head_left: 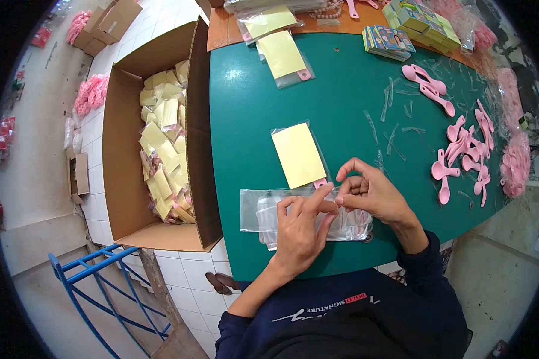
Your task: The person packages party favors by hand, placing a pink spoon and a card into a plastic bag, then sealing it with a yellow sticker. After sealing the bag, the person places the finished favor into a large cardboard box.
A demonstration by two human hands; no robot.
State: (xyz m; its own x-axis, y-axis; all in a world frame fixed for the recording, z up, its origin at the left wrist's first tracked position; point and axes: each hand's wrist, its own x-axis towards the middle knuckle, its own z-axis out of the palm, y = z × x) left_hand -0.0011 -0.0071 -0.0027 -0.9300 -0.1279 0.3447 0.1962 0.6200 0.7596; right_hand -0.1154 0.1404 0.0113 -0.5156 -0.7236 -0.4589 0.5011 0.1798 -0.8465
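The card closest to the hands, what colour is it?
The card is pale yellow; it shows best in the head view.

those clear bags [254,206] are thin slick plastic film, super shiny where the light hits the creases. the packet [297,154] just above has the same glossy film over a flat yellow card that looks like plain matt paper. the tabletop [251,119] is smooth green with a soft sheen, and the bit along its far edge [218,37] looks like wood. pink spoons [444,192] are smooth hard plastic, kinda glossy. big box [121,149] is plain matt cardboard, the blue frame [60,272] looks like painted metal, floor tiles [188,272] are smooth and shiny, and that dark sweatshirt [341,335] is soft matt cloth.
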